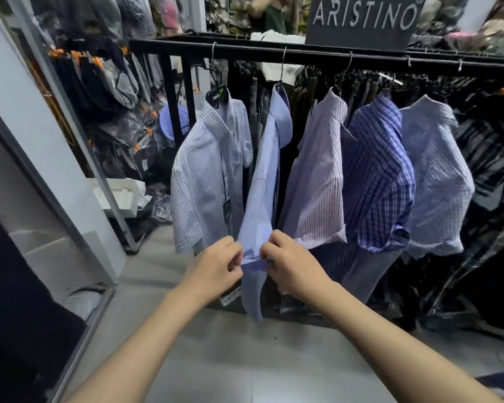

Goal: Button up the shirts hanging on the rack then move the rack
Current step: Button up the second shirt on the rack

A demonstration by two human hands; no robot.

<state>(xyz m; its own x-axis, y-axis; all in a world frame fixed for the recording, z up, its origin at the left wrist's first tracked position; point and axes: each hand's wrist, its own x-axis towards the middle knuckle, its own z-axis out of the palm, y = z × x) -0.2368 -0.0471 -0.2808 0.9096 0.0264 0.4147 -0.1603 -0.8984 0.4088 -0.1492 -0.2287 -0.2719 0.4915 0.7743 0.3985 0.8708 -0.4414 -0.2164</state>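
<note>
Five short-sleeved shirts hung on the black rack (pixel 303 55), under a dark sign (pixel 364 16). Furthest left was a white checked shirt (pixel 207 170) with a tag at its collar. Next to it hung the light blue shirt (pixel 262 184), the one being worked on. The left hand (pixel 216 266) pinched one front edge low down, near the hem. The right hand (pixel 291 263) pinched the other edge, and the two hands almost met over the fold. The button itself was hidden by the fingers. Further right hung a lilac striped shirt (pixel 317 175), a dark blue plaid shirt (pixel 376 170) and a pale checked shirt (pixel 437 175).

The cloth looked thin, light and limp, likely to swing on its hanger. It seemed best held at the placket edges, close beside each button and hole. The rack appeared a stiff, heavier frame, probably best gripped by its top rail.
</note>
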